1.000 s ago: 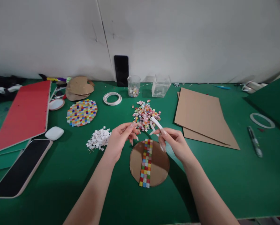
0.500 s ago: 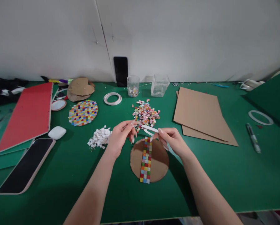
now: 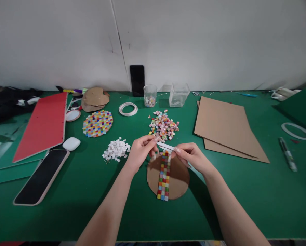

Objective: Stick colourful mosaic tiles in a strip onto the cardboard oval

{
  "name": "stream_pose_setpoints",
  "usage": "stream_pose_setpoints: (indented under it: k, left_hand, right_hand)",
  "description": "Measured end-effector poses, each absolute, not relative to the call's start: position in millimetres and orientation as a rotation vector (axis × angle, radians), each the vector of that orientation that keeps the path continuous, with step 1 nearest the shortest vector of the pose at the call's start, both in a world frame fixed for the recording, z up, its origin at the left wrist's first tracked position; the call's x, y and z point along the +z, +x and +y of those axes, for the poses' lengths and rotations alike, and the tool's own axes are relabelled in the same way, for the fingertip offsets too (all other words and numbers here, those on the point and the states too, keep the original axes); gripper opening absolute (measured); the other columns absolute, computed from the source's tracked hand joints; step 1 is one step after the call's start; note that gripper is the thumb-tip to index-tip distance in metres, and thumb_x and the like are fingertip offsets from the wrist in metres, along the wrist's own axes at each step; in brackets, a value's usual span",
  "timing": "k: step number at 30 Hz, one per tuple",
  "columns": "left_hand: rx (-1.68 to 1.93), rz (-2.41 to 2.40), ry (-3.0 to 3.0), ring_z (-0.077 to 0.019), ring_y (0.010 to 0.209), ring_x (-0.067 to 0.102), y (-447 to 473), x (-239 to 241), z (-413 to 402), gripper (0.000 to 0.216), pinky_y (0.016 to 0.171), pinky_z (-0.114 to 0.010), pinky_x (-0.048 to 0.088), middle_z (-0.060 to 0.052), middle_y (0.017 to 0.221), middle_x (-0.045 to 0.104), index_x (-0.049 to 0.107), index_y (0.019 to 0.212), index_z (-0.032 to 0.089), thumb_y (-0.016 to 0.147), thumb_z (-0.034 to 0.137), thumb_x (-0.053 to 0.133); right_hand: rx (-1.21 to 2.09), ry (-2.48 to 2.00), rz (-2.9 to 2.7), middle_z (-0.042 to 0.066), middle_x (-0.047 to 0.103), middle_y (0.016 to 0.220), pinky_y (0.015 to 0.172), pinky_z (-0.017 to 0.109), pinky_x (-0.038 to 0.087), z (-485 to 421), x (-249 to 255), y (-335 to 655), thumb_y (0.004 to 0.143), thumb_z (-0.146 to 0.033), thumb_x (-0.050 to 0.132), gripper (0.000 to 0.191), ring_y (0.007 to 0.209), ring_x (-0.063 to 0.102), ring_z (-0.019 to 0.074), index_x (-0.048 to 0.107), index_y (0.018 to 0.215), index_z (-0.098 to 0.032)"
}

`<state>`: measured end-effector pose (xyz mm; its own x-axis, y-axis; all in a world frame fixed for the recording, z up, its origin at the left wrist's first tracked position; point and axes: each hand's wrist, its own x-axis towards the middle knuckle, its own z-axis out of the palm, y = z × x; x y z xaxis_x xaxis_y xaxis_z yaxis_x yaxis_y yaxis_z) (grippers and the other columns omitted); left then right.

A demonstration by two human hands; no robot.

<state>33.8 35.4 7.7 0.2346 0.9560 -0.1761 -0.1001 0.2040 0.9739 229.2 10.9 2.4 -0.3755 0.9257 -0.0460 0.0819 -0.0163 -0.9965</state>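
Your left hand [image 3: 141, 152] and right hand [image 3: 191, 155] meet just above the far edge of the disc [image 3: 177, 177], fingers of both pinched on a white strip [image 3: 165, 147]. The tile pile [image 3: 164, 125] lies just beyond on the tabletop [image 3: 245, 191].

Craft worktable, set against a plain white wall.
Covered in green felt [image 3: 245, 191]; heaped with loose mosaic tiles [image 3: 164, 125], cardboard sheets [image 3: 224, 126] right of that heap, a finished tiled disc [image 3: 97, 123] and tape roll [image 3: 128, 109] to its left.
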Motion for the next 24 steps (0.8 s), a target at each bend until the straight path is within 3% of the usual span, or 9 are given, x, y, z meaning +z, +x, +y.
stream_pose_setpoints:
  k: [9,15,24]
  left_hand:
    - [0.993,0.878,1.013,-0.0066,0.043,0.046,28.2,19.6,34.4,0.018,0.041,-0.018,0.038,0.003,0.053,0.053,0.067,0.083,0.016,0.079,0.033,0.063]
    - [0.947,1.086,1.077,-0.0084,0.049,0.050,24.0,15.5,39.4,0.027,0.046,-0.020,0.039,0.000,0.062,0.058,0.067,0.090,0.014,0.081,0.038,0.059]
    - [0.747,0.949,1.055,-0.0081,0.051,0.051,29.1,18.3,32.3,0.033,0.048,-0.020,0.039,-0.001,0.063,0.057,0.069,0.090,0.016,0.086,0.043,0.050]
  right_hand:
    - [1.421,-1.194,-1.538,-0.008,0.035,0.041,0.036,0.021,0.020,12.9,8.6,227.6,0.085,-0.047,0.053,0.040,0.036,0.028,0.0050,0.067,0.071,-0.012]
    - [1.477,-1.048,-1.537,-0.008,0.035,0.039,0.035,0.022,0.018,11.4,9.4,232.6,0.086,-0.046,0.052,0.040,0.034,0.025,0.0048,0.069,0.071,-0.013]
    - [1.565,-1.054,-1.533,-0.009,0.033,0.040,0.033,0.020,0.017,10.3,11.1,229.6,0.084,-0.044,0.056,0.037,0.034,0.024,0.0040,0.068,0.070,-0.013]
